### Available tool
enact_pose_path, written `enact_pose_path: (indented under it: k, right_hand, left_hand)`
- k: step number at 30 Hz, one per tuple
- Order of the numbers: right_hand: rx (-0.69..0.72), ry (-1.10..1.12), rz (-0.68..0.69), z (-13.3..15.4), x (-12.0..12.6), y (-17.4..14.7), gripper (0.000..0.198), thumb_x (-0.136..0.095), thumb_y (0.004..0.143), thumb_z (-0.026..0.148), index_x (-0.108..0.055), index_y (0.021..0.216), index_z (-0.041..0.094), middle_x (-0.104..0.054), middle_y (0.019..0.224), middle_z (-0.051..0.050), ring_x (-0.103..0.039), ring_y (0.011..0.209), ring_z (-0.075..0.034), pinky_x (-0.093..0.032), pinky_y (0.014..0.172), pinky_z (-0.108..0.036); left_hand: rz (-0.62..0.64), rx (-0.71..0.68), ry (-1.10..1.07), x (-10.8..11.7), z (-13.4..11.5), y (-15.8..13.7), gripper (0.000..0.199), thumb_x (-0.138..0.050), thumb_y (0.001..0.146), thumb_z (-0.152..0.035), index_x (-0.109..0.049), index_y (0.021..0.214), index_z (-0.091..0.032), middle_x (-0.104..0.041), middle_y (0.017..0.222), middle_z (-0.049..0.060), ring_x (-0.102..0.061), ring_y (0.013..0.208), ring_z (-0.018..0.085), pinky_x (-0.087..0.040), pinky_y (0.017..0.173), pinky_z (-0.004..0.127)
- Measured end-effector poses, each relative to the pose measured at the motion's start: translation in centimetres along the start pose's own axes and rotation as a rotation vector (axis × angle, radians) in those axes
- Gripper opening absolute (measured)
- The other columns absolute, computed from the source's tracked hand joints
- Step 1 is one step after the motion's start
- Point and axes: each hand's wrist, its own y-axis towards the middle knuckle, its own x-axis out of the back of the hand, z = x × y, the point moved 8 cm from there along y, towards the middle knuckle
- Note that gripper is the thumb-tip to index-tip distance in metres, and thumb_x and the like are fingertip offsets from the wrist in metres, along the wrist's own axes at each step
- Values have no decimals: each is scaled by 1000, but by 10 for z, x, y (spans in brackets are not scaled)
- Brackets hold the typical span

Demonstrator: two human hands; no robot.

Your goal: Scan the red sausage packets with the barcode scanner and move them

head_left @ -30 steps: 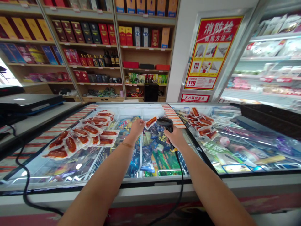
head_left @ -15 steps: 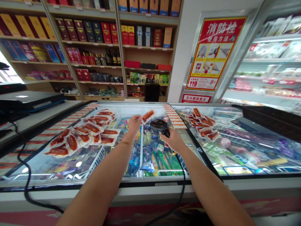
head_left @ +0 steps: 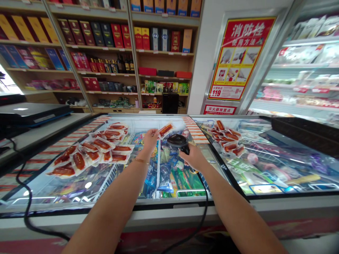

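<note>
Between the fingers of my left hand (head_left: 150, 137) is one edge of a clear-wrapped sausage pack (head_left: 165, 130), raised above the freezer's glass top. My right hand (head_left: 192, 157) is wrapped round the handle of a black barcode scanner (head_left: 178, 140). The scanner's head is just right of the pack, close to it, and its cord (head_left: 205, 197) hangs over the freezer's front edge. On the glass to the left lies a pile of similar sausage packs (head_left: 92, 149). A smaller group of packs (head_left: 228, 138) rests on the glass to the right.
Through the chest freezer's glass show wire baskets and coloured packages (head_left: 182, 178). A dark frame (head_left: 225, 165) divides the top. At left sits a flat dark device (head_left: 34, 113) with a black cable (head_left: 28, 208). Behind stand shelves of boxes (head_left: 106, 35) and a red poster (head_left: 241, 58).
The whole view has shifted slightly. Both hands keep their grip, with the sausage pack and the scanner in nearly the same places relative to each other.
</note>
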Motion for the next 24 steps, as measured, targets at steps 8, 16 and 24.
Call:
enact_pose_path:
  k: [8,16,24]
  right_hand:
    - [-119,175,-56,-12,8,3,14,-57,77,32,-55,83,19,-54,50,3,-57,44,-15,-43,46,-22]
    - [-163,389,-240,-42,82,1,18,-56,77,36,-51,82,19,-55,50,5,-55,37,-13,-41,38,-21]
    - [-294,311,-443,-118,196,-44,17,-58,76,35,-52,80,19,-54,43,5,-52,35,-14,-43,40,-24]
  left_hand:
    - [11,163,-120,-12,3,-14,16,-69,71,-21,-58,81,-15,-67,73,1,-67,68,14,-57,76,34]
    - [91,382,-232,-83,10,-32,9,-64,76,-8,-59,74,-15,-69,71,5,-69,70,14,-58,80,32]
    - [128,350,-126,-224,7,-19,8,-65,76,-10,-58,74,-14,-68,73,7,-71,77,19,-59,77,35]
